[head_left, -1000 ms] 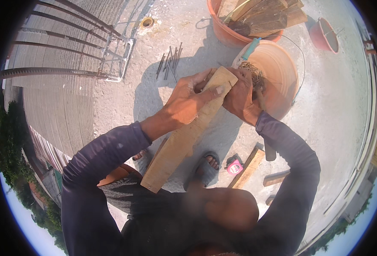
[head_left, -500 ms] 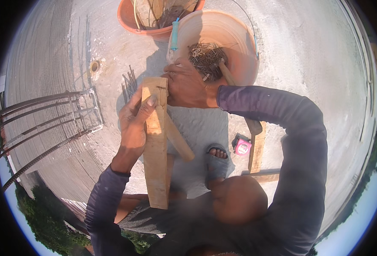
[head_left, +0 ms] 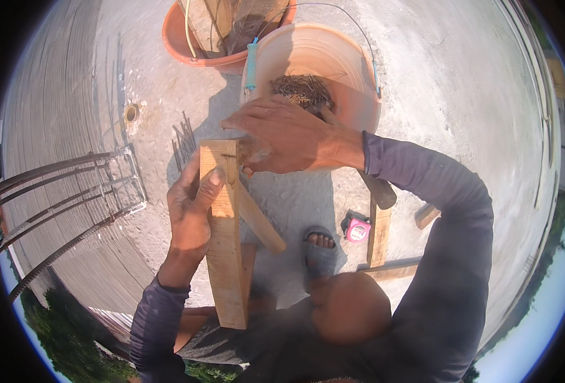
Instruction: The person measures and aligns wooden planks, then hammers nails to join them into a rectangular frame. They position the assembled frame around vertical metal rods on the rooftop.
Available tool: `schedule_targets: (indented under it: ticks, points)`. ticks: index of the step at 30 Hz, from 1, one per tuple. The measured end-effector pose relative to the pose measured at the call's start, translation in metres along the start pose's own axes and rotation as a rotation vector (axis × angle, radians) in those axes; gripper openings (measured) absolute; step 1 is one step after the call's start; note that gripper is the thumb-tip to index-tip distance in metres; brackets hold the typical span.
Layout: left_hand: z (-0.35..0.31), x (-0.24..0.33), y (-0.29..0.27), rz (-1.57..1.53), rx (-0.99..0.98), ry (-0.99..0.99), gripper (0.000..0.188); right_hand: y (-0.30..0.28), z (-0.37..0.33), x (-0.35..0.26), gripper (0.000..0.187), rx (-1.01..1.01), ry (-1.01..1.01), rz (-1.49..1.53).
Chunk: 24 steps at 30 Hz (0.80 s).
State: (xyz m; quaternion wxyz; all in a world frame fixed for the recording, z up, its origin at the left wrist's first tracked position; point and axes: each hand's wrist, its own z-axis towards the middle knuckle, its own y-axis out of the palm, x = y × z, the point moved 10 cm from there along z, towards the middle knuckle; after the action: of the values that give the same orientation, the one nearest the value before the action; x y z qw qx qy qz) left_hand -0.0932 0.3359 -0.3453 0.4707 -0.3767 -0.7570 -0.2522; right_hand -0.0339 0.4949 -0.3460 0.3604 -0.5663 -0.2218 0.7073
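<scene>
My left hand [head_left: 191,214] is wrapped round a wooden board [head_left: 223,242], its thumb pressed on the upper face. The board stands lengthwise toward me, and a dark nail or mark [head_left: 229,156] shows near its far end. A lighter wooden stick [head_left: 261,220] slants out from behind the board's right side. At the far right corner of the board is my right hand [head_left: 289,137], its fingers stretched out and the thumb apart. What lies under its fingertips is partly hidden and blurred.
Beyond my hands stands an orange-pink bucket [head_left: 352,57] with nails [head_left: 301,89] and a wooden handle [head_left: 379,191] leaning out. Behind it, an orange tub [head_left: 174,38] holds wood. Loose nails [head_left: 183,137], a pink tape measure [head_left: 358,230], wood offcuts [head_left: 379,233] and rebar [head_left: 71,163] lie around.
My right hand has spread its fingers and shifted slightly, from a tighter curl at the board's far end. The board and my left hand sit a little lower and further left in view.
</scene>
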Motion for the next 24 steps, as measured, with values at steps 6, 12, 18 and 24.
schedule_targets:
  ticks: [6, 12, 18, 24]
  points:
    - [0.002, -0.004, -0.006, -0.015, 0.085, 0.047, 0.077, -0.006, -0.026, 0.112, 0.023, -0.289, 0.273, -0.217]
    - [-0.003, -0.003, -0.007, -0.046, 0.108, 0.02, 0.069, 0.072, -0.025, 0.19, 0.019, -0.526, 0.157, -0.483]
    - [-0.001, -0.002, -0.009, 0.011, 0.111, 0.082, 0.064, 0.09, -0.025, 0.202, 0.025, -0.544, 0.062, -0.616]
    - [-0.001, -0.002, -0.011, 0.067, 0.135, 0.116, 0.07, 0.089, -0.034, 0.196, 0.028, -0.489, -0.008, -0.683]
